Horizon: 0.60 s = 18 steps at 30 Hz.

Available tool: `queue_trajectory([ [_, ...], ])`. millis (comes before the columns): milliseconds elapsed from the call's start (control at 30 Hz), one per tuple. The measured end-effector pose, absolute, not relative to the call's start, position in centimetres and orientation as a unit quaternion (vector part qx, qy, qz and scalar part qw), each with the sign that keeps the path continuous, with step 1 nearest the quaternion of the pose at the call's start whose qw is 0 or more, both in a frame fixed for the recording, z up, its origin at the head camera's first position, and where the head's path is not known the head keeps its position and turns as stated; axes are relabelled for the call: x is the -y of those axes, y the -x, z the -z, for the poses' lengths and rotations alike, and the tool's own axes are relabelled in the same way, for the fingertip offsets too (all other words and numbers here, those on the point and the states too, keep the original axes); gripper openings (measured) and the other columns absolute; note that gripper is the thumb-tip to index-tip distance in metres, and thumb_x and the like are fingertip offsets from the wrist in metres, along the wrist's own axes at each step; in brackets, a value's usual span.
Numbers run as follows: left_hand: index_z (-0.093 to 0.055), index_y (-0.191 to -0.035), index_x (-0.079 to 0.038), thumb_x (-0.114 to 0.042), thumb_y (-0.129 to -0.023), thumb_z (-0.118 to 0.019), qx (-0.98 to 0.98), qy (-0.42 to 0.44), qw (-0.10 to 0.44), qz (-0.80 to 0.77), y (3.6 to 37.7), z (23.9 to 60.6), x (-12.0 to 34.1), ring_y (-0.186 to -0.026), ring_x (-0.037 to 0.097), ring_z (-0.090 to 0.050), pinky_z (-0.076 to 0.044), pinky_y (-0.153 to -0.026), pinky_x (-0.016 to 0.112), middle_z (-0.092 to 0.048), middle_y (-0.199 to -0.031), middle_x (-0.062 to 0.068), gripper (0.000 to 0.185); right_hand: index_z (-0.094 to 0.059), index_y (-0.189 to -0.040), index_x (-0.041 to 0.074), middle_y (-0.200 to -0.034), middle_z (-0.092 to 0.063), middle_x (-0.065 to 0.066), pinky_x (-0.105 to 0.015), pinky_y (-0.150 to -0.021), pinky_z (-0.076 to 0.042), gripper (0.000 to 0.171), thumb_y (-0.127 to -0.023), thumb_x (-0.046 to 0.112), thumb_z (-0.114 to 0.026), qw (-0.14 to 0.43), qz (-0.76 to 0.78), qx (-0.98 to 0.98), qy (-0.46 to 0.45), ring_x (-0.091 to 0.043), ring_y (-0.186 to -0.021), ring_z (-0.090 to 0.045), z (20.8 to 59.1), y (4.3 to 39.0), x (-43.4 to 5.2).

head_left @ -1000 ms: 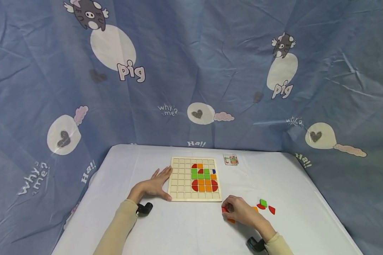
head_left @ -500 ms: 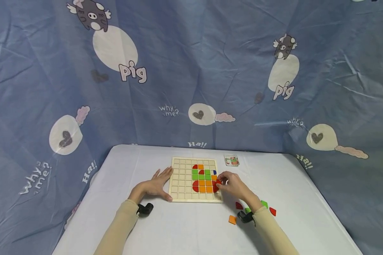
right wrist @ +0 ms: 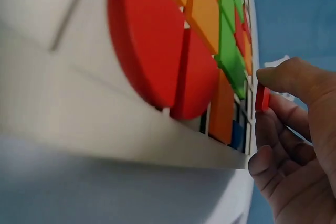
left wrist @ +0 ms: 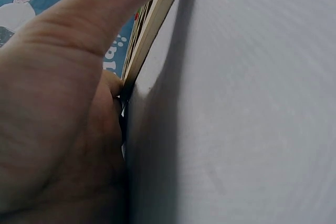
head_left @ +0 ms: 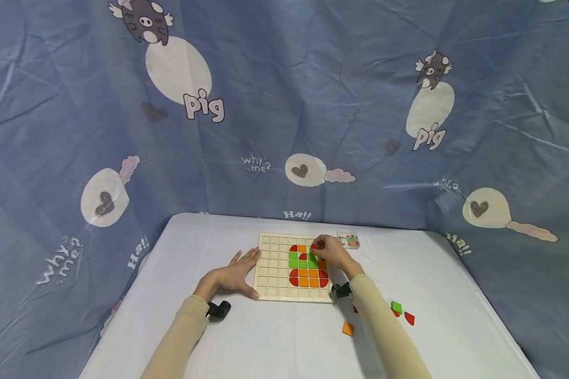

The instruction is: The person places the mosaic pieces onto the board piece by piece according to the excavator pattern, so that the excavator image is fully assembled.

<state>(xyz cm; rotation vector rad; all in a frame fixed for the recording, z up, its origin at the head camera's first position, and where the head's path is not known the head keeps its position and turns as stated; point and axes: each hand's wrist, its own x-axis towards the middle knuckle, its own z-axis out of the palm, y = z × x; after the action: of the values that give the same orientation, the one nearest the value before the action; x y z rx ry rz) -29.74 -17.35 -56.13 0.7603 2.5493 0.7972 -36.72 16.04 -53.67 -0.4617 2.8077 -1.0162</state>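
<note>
Right hand (head_left: 331, 253): pinches a small red piece (right wrist: 262, 98) between thumb and fingertips, held on edge over the far right part of the board (head_left: 271, 266); other fingers curl loosely under.
Red piece: in the grip, above the top rows beside the coloured figure; whether it touches the board I cannot tell.
Left hand (head_left: 232, 276): released, fingers straight and spread, flat on the table (head_left: 275, 342); fingertips and thumb press the board's left edge, well away from the grip. Wrist view shows the thumb (left wrist: 105, 14) along that edge.
Board: wooden grid, partly filled; red (right wrist: 152, 51), orange (right wrist: 202, 3) and green (right wrist: 228, 30) tiles lie just below and left of the grip, a blue one (right wrist: 237, 134) close under it.
Arm pose: right forearm reaches forward over the board's near right corner, wrist raised, hand angled down; left forearm low on the table.
Step, my reading: seating the red piece in an open cell. Best to turn it flat first, match its curved side to the neighbours, lower it straight and let go only once seated; keep the left hand's push steady so the board does not slide.
Loose pieces: orange (head_left: 347, 328), green (head_left: 396, 307) and red (head_left: 409, 318) on the table, behind the grip, near the right sleeve.
Card (head_left: 349, 240): just right of the grip, past the board's corner.
</note>
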Motion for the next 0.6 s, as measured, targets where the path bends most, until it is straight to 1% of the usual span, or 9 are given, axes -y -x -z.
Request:
queue_trajectory([
  [167,-0.002,-0.155,-0.004,-0.057,-0.063,-0.083,-0.904,-0.270,0.180,-0.277,29.84,56.25,17.25,-0.151,0.026,0.007,0.012,-0.121,0.051,0.006,-0.164,0.011,0.133,-0.069,-0.097,0.008,-0.089,-0.069,-0.003,-0.027,-0.068,-0.056,0.017,-0.086,0.019,-0.074,0.063,0.324,-0.932,0.147,-0.012,-0.079,-0.063,53.84,37.50,-15.89],
  [400,-0.003,-0.155,-0.003,-0.058,-0.062,-0.083,-0.904,-0.270,0.182,-0.277,29.73,56.23,17.23,-0.151,0.027,0.007,0.012,-0.120,0.051,0.005,-0.163,0.011,0.134,-0.072,-0.098,0.011,-0.092,-0.070,-0.001,-0.029,-0.075,-0.056,0.014,-0.087,0.020,-0.072,0.078,0.309,-0.937,0.145,-0.011,-0.080,-0.061,53.87,37.77,-15.90],
  [600,-0.003,-0.155,-0.003,-0.056,-0.062,-0.084,-0.903,-0.267,0.182,-0.282,29.57,56.06,17.22,-0.151,0.027,0.006,0.012,-0.120,0.052,0.005,-0.163,0.012,0.134,-0.074,-0.096,0.010,-0.092,-0.072,-0.001,-0.030,-0.074,-0.056,0.009,-0.088,0.015,-0.070,0.086,0.325,-0.930,0.148,-0.011,-0.078,-0.062,53.78,37.63,-15.82],
])
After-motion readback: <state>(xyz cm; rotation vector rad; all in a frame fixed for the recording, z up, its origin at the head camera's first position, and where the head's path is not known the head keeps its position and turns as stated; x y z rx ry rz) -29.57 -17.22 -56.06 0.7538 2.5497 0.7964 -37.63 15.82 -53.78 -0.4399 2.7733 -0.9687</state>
